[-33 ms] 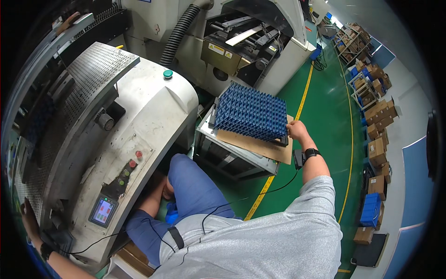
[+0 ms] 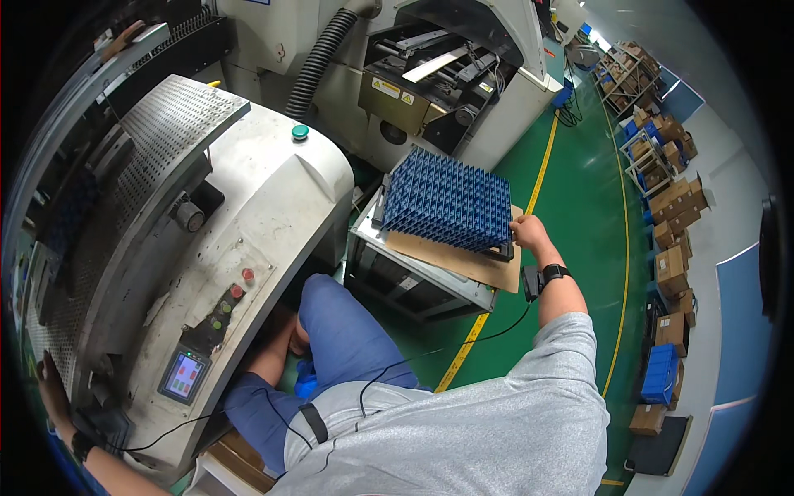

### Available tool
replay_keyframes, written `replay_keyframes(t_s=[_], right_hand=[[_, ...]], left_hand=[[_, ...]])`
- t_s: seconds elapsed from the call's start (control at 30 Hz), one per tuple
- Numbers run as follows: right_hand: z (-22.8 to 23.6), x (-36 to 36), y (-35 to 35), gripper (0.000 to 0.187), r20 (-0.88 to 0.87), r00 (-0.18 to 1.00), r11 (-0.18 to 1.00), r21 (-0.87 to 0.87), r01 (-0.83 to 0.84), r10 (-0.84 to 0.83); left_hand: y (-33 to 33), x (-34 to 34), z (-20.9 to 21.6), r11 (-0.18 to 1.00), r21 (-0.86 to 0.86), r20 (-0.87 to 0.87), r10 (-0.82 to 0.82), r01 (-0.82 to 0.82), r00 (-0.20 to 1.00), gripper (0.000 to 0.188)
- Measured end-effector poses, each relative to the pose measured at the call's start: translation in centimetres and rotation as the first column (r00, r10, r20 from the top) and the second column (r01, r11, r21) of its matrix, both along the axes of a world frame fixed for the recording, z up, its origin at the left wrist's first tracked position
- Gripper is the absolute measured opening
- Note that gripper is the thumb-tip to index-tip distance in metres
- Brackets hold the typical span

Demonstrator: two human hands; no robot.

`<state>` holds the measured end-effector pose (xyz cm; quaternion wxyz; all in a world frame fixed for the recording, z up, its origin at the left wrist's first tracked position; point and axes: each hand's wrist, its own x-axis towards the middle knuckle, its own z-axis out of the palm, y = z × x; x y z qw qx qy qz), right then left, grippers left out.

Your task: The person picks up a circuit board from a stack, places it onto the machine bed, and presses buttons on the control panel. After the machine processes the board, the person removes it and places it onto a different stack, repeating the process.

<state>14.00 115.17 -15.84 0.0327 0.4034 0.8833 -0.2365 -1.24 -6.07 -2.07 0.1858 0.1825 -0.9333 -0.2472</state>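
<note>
My right hand reaches out to the right end of a block of blue lattice-like parts in tight rows. Its fingers are closed at the block's corner, and what they pinch there is hidden. Under the block shows a black tray edge, lying over a brown cardboard sheet on a metal cart. At the far left, my left hand rests by the lower end of a perforated metal panel, fingers stretched upward in dim light.
A white machine housing with a small touch screen, push buttons and a green button curves along my left. Ahead stands another machine with an exposed mechanism. Cardboard boxes and a blue crate line the right wall.
</note>
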Motion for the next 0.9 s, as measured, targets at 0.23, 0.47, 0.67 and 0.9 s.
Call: replay_keyframes(t_s=[0.23, 0.47, 0.67, 0.9], right_hand=[[0.6, -0.4, -0.1, 0.03, 0.009, 0.99, 0.962, 0.238, -0.137, 0.139], [4.1, 0.5, 2.5, 0.029, -0.06, 0.983, 0.907, 0.4, -0.135, 0.172], [7.6, 0.4, 7.8, 0.035, -0.374, 0.921, 0.821, 0.556, 0.13, 0.107], [12.1, -6.9, 7.1, 0.025, -0.872, 0.464, 0.987, -0.158, 0.032, -0.155]], left_hand=[[-0.6, -0.1, 0.3, 0.999, 0.025, 0.069, -0.039, 0.037, 0.997, 0.069], [-1.2, -0.1, -1.2, 0.966, -0.227, -0.009, -0.13, 0.125, 0.991, 0.057], [1.2, 0.4, -0.2, 0.972, -0.222, 0.011, -0.074, 0.075, 0.997, 0.056], [6.1, 1.8, 1.8, 0.885, -0.465, 0.03, 0.048, -0.028, 0.998, 0.055]])
